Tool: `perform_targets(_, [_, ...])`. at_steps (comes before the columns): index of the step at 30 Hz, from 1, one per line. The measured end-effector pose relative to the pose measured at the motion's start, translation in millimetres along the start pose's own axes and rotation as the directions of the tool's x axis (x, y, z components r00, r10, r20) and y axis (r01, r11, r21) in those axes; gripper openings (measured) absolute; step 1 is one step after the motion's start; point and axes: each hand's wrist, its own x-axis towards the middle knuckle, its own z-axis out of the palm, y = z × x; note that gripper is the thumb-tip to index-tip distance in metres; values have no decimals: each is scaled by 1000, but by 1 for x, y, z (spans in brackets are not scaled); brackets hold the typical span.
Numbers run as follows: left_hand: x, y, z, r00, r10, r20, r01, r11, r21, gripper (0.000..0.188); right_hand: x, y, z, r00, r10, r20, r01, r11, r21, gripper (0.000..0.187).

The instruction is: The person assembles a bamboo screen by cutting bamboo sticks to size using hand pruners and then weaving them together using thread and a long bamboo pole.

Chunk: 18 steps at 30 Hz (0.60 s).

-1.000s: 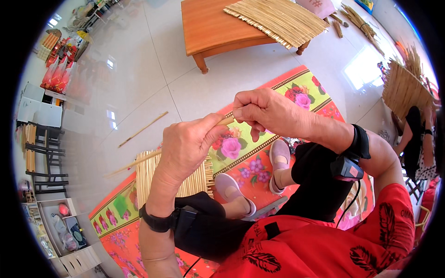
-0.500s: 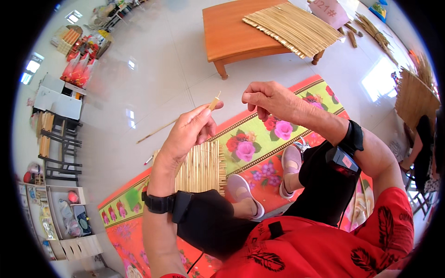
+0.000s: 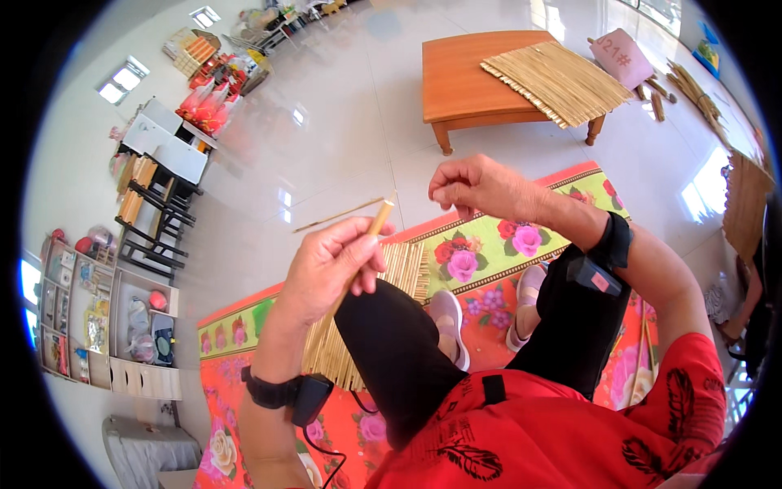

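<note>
Between the thumb and fingers of my left hand (image 3: 336,265) is a pale yellow stalk (image 3: 380,220), tilted with its cut end up. A faint thin strand seems to rise from that end. Level with it, a short gap to the right, is my right hand (image 3: 481,186), its fingers curled and the fingertips pinched together. Anything in that pinch is too small to make out. Below my left hand lies a mat of joined stalks (image 3: 407,265) on the floral floor covering (image 3: 464,261), partly hidden by my forearm and knee.
A low orange-brown table (image 3: 460,77) stands ahead, bearing a larger woven stalk mat (image 3: 562,80). Beside it are a pink sack (image 3: 621,59) and a stalk bundle (image 3: 696,94). One loose stalk (image 3: 338,214) lies on the tiles. Another person's arm (image 3: 745,306) shows at the right edge.
More of the stalk now shows above my left hand, its end held more upright. My right hand stays pinched near it. The view has shifted, so the room appears farther right.
</note>
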Motion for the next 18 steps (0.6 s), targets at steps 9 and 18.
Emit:
perform_targets(9, [14, 19, 31, 916, 313, -251, -395, 811, -432, 31, -58, -33, 83, 989, -77, 128, 32, 947, 320, 28])
perform_targets(18, [40, -34, 15, 898, 374, -231, -435, 834, -340, 42, -30, -11, 105, 995, 98, 2, -82, 822, 563, 28])
